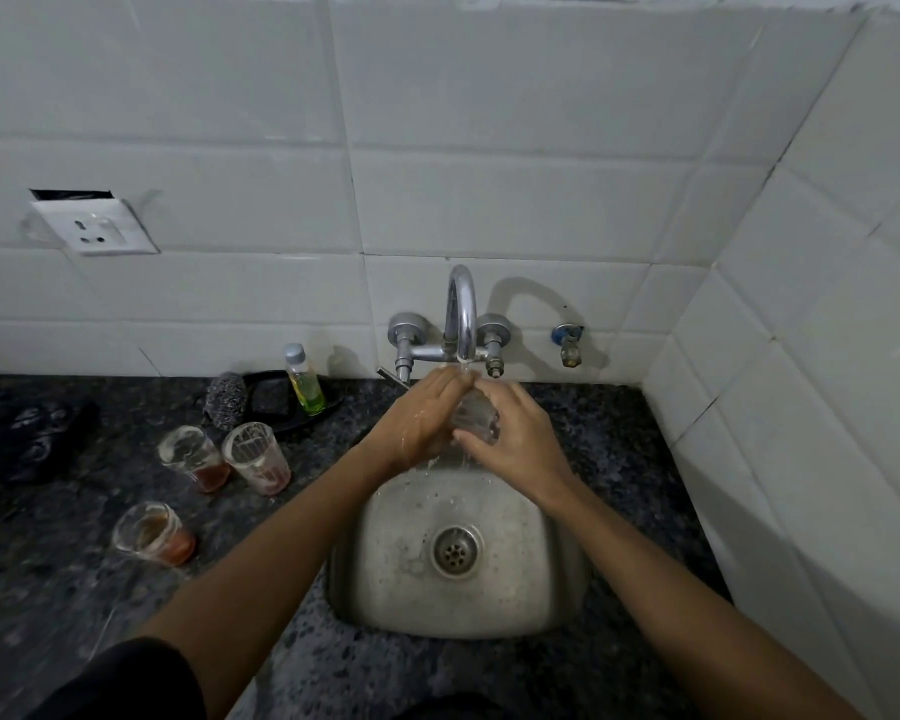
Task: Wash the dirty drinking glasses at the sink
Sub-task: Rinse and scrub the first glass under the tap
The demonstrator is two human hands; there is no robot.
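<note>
While water runs from the tap [461, 314], a clear glass [476, 415] is held under the stream above the sink [458, 553], gripped between both hands. The left hand [427, 418] is curled round its left side and the right hand [515, 433] is wrapped round its right side; what the glass contains cannot be told. On the bench [74, 589] to the left, three dirty glasses are seen: one [194, 458] with reddish liquid at its bottom, one [257, 458] beside it with pinkish residue, and a nearer one [153, 532] with orange-red dregs. A small bottle [305, 379] of yellow-green liquid is stood behind them in a black tray [271, 402].
</note>
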